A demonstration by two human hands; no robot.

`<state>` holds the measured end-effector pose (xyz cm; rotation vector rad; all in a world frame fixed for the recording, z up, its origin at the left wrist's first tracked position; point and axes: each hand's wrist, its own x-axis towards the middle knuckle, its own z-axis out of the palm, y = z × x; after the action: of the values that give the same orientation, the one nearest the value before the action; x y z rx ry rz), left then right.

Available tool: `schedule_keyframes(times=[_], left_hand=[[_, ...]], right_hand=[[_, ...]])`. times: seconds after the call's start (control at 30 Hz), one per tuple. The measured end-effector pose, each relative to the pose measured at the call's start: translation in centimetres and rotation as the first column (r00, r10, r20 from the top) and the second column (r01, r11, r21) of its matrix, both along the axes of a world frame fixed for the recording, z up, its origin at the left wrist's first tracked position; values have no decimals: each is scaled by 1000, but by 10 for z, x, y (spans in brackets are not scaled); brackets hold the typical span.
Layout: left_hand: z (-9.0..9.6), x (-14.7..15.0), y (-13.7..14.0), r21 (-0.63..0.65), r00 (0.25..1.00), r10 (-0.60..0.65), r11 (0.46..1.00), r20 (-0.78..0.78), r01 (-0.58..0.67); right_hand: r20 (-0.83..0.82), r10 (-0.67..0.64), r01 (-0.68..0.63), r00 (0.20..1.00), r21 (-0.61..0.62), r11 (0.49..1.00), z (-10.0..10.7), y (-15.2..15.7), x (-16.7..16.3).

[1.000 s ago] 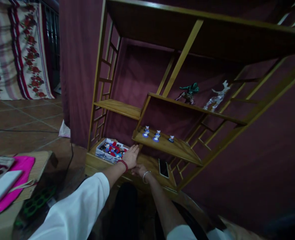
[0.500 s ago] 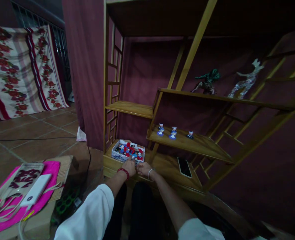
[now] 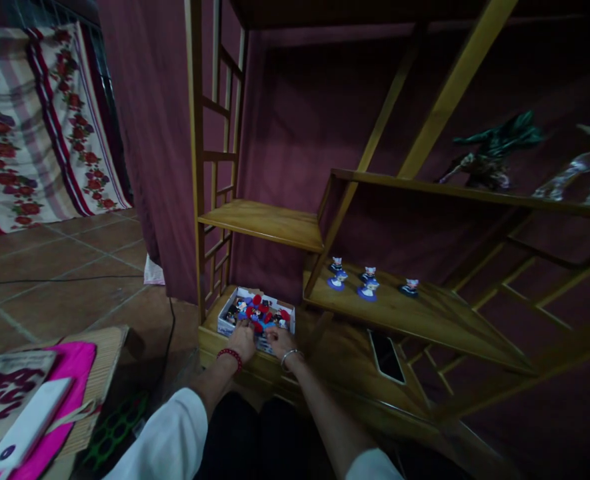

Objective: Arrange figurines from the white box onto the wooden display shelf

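Observation:
A white patterned box (image 3: 226,327) full of small figurines (image 3: 259,312) in red, blue, black and white stands on the bottom board of the wooden shelf. My left hand (image 3: 243,339), with a red bead bracelet, reaches over the box's front edge, fingers curled down among the figurines. Beside it, my right hand (image 3: 279,341), wearing a silver bangle, has its fingers bent together at the front right of the box, close to a light blue piece. Whatever the fingertips hold is too small and dark to make out.
Several small figurines (image 3: 368,289) stand on the shelf board to the right. Below lies a black-screened phone (image 3: 387,357). A dark green statue (image 3: 499,150) is higher up. At left, a white device (image 3: 27,427) lies on pink cloth (image 3: 77,393).
My view has moved closer and the shelf contents sit further right. Both hands have gone from the box's front edge to inside it, and stand slightly further apart.

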<state>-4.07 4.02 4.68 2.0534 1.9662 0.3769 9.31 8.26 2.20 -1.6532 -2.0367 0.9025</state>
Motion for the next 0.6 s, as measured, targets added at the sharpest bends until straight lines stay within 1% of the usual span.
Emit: schedule_keyframes(times=[0.13, 0.3, 0.47, 0.6], left_hand=[[-10, -15, 22, -12, 999, 44, 999, 7, -44], [-23, -28, 47, -37, 996, 89, 995, 4, -89], [-36, -28, 70, -55, 993, 116, 992, 7, -115], [-43, -24, 86, -51, 995, 95, 994, 11, -95]], right_hand=[[112, 2, -3, 994, 11, 1000, -4, 15, -8], [224, 39, -38, 974, -9, 999, -9, 28, -15], [324, 42, -29, 945, -47, 998, -17, 36, -16], [344, 51, -26, 938, -75, 997, -21, 41, -15]])
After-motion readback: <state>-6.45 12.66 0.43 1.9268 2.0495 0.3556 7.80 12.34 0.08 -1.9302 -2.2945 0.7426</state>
